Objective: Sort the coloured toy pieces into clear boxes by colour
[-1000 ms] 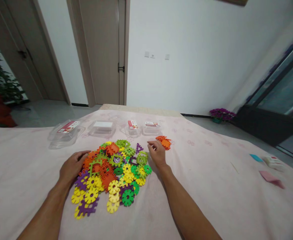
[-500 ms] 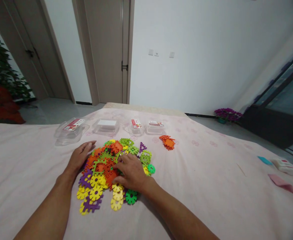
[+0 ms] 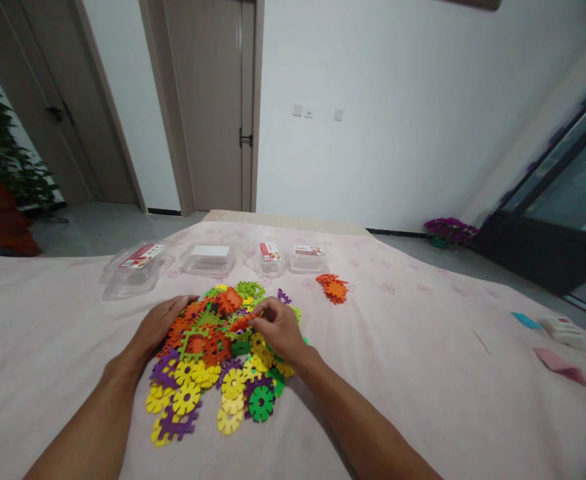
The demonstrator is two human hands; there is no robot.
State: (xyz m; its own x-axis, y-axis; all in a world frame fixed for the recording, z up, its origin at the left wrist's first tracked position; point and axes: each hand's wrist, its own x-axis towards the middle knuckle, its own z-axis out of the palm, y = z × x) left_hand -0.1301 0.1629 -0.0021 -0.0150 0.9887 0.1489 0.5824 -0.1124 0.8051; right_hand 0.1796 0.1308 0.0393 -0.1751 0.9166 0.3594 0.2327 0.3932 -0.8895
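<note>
A heap of plastic interlocking building pieces in orange, yellow, green and purple lies in front of me. Between the thumb and fingers of my right hand is an orange building piece, tilted almost edge-on above the heap. My left hand rests against the heap's left side with its fingers stretched forward, holding nothing; its far fingertips are partly hidden. Beyond my right hand sits a small separate group of orange pieces.
Clear plastic boxes with labels stand along the far side of the pink patterned cloth. To the right lie a pink cloth piece, a blue piece and a white packet. A thin stick lies nearer.
My right hand has lifted an orange piece from the heap, uncovering yellow, purple and green pieces below. My left hand stays at the heap's left side. The view has tilted slightly.
</note>
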